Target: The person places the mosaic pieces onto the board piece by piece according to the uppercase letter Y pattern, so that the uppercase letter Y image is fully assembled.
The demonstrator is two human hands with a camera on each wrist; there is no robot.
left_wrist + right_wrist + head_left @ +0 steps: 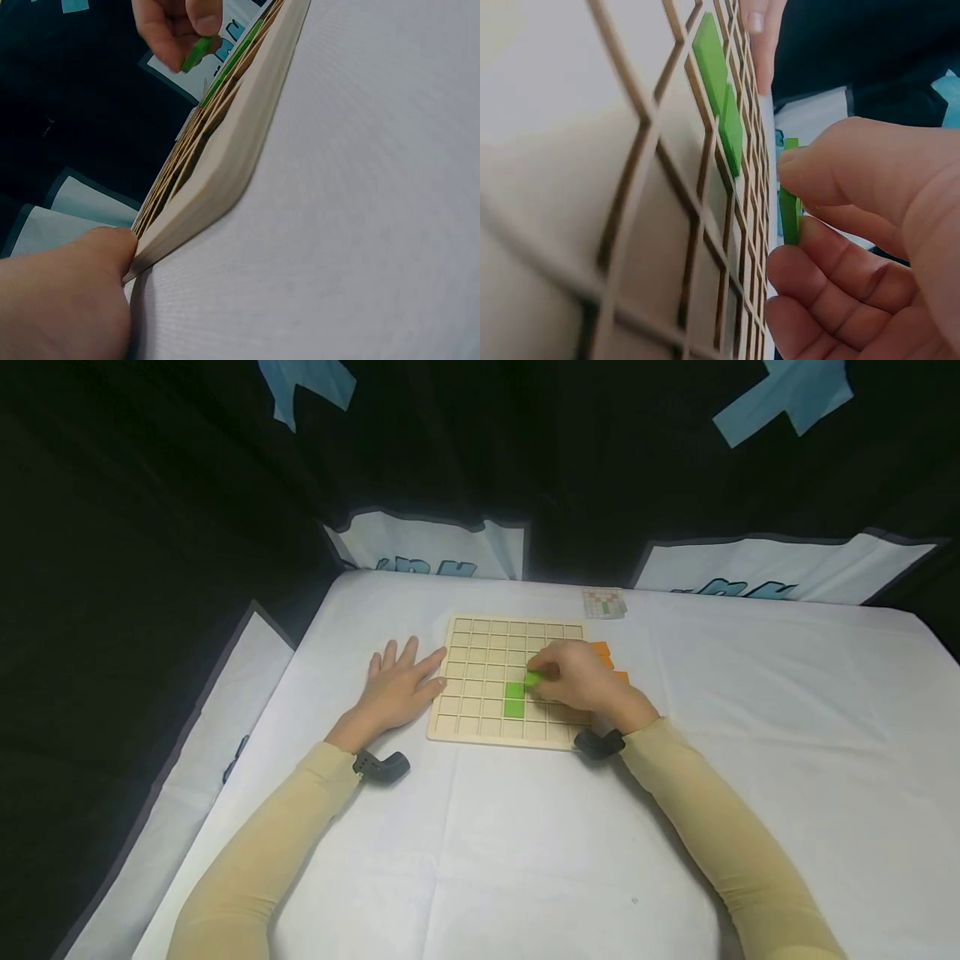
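Note:
A light wooden grid board [471, 687] lies flat on the white table. Two green square tiles [514, 699] sit in neighbouring cells near its middle, one nearer me than the other. Just above the board, my right hand [577, 677] pinches another green tile [789, 196] between thumb and fingers. In the right wrist view that tile is held apart from the grid. My left hand [397, 687] lies spread on the table at the board's left side, its thumb and index finger touching the edge. Its thumb [112, 251] shows against the board's rim in the left wrist view.
Several orange tiles [602, 650] lie by the board's right edge, partly hidden by my right hand. A small card with a grid pattern [603, 603] rests at the table's far edge. Black cloth [480, 452] hangs behind the table [525, 843].

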